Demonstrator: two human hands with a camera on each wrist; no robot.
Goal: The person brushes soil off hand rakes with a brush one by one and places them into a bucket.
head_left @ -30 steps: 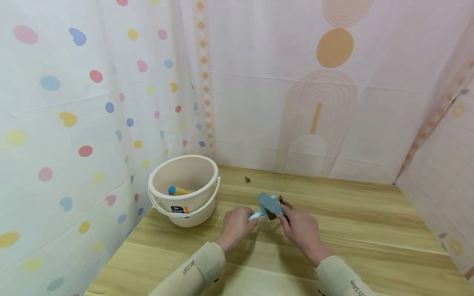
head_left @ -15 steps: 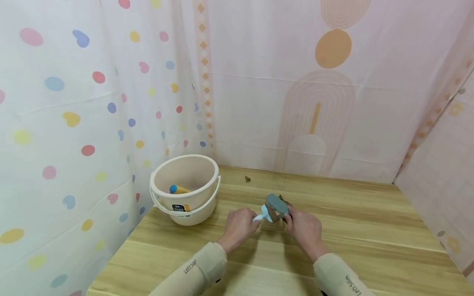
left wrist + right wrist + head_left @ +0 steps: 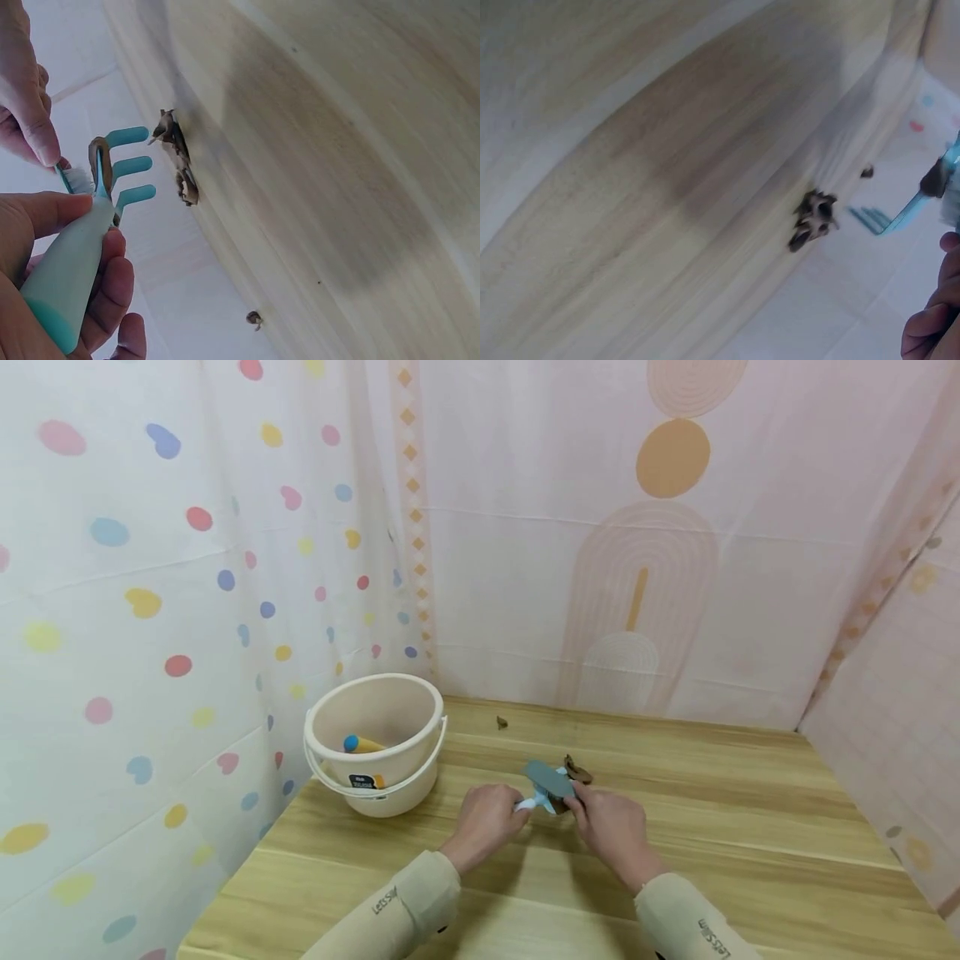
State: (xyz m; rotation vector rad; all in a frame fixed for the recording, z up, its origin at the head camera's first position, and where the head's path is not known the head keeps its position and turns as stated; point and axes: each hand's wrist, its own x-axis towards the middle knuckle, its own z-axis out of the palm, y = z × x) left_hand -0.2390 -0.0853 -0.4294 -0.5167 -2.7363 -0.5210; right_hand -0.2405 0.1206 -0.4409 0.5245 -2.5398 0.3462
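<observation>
My left hand [image 3: 487, 822] grips the pale handle of a small light-blue hand rake [image 3: 71, 262]. Its three bent tines point away from the hand in the left wrist view. A brown dried scrap [image 3: 100, 154] clings around the rake's neck. In my right hand [image 3: 615, 833] is a brush with a grey-green back [image 3: 551, 779], pinched at one end. White bristles [image 3: 78, 180] face the rake's head, right beside the brown scrap. Brown dry leaf pieces [image 3: 577, 770] lie on the table just beyond the tools.
At the left stands a cream bucket [image 3: 322, 767] with a handle; a yellow piece with a blue end [image 3: 363, 744] shows inside. One small brown bit [image 3: 502, 723] sits farther back on the wooden table [image 3: 750, 827]. Patterned curtains [image 3: 495, 593] hang behind and at both sides.
The brush has gone right and back left across the rake's head, its back tilting on the way. The rake has shifted slightly right. Both hands keep their hold; the bucket stays put.
</observation>
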